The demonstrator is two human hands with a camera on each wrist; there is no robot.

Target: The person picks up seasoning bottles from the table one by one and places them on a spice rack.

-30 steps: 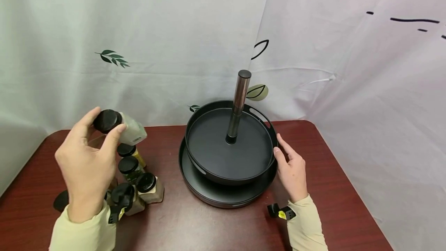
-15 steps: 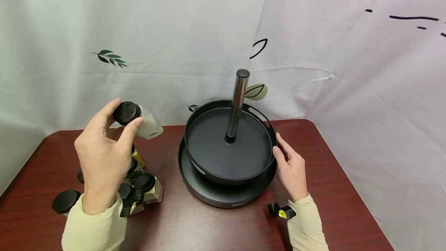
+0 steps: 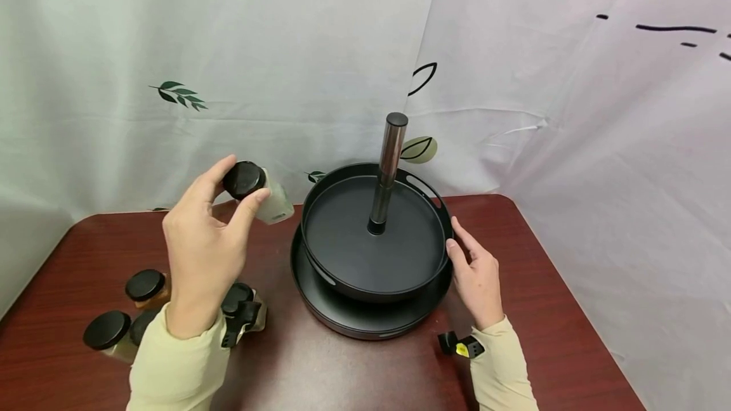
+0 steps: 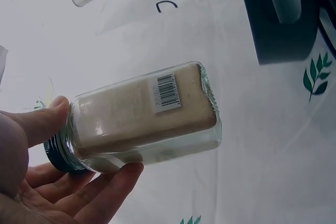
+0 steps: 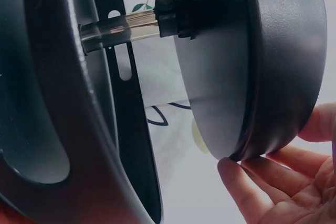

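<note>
My left hand (image 3: 208, 240) holds a square glass spice jar (image 3: 275, 202) by its black lid, tipped on its side above the table. Pale tan powder and a small barcode label show through its glass in the left wrist view (image 4: 139, 103). To the right stands a black two-tier tray (image 3: 342, 259) with a metal centre post (image 3: 388, 167). The thumb and fingers of my right hand (image 3: 476, 281) grip the upper tier's right side. In the right wrist view, that hand's fingers (image 5: 273, 177) rest along the tier's outer wall (image 5: 289, 66).
Several black-lidded jars (image 3: 107, 330) stand at the left of the reddish-brown table (image 3: 297, 379). One jar (image 3: 259, 317) is partly behind the left wrist's strap. A white patterned curtain (image 3: 257, 49) hangs behind the table.
My left hand has carried the spice jar rightward and slightly up, closer to the two-tier tray. The right hand keeps its place on the upper tier.
</note>
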